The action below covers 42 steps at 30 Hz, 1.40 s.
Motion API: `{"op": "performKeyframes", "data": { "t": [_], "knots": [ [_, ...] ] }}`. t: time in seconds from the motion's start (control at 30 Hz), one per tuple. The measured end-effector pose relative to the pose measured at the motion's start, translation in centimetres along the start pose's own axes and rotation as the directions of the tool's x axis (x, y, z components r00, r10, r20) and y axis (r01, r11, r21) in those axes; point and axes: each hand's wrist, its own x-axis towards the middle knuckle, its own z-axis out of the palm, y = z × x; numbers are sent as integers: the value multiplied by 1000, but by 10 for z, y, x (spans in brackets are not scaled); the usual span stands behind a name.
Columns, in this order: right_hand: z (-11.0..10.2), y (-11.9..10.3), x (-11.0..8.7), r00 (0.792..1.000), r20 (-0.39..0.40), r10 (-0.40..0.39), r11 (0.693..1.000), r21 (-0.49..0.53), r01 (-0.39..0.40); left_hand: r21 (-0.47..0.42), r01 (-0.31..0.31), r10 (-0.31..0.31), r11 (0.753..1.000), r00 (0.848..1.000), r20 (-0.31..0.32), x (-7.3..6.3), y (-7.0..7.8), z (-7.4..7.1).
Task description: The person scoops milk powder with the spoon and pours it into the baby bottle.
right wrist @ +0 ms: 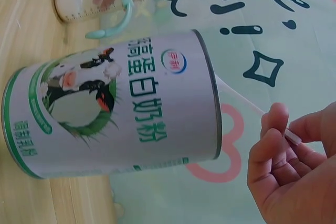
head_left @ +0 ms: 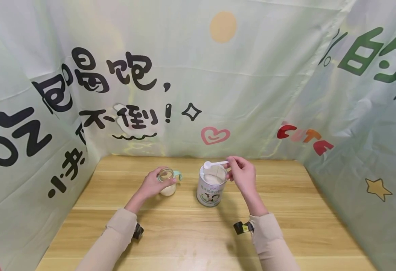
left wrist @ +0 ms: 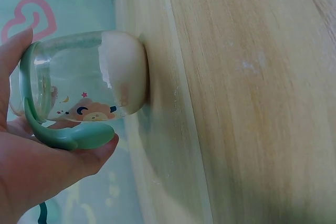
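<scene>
A clear baby bottle (head_left: 168, 191) with a green collar and handles stands on the table, with pale powder in its lower part. My left hand (head_left: 153, 184) grips it around the neck, fingers and thumb on either side of the collar (left wrist: 27, 85). To its right stands a white milk powder can (head_left: 209, 195) with a cow printed on it, its top uncovered and powder inside. Between the fingertips of my right hand (head_left: 243, 175) is the handle of a white scoop (head_left: 207, 165). The scoop's bowl is at the can's opening; its contents cannot be made out.
Both things stand on a wooden table (head_left: 184, 233) near its back edge. Printed fabric (head_left: 184, 34) hangs behind the table and along both sides. Dark wrist cameras (head_left: 242, 227) sit at the sleeves.
</scene>
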Motion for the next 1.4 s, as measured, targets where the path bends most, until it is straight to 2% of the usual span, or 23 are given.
{"op": "performKeyframes", "data": {
  "t": [0.2,0.47,0.73,1.13,1.4],
  "knots": [
    [-5,3,1,1000,22,3,1000,-18,-2,2,1,-1,1000,1000,0,-1,0,0],
    [-4,10,1,994,100,41,993,-116,-30,6,-4,4,1000,1000,1,-1,-1,1],
    [-3,14,3,989,144,33,981,-192,-5,-2,1,-1,1000,1000,1,0,-1,1],
    [-1,18,6,990,134,45,971,-239,-11,-2,-3,3,1000,1000,5,1,-2,0],
    [-2,17,8,996,82,36,970,-244,-15,0,1,-1,1000,1000,3,1,-3,0]
  ]
}}
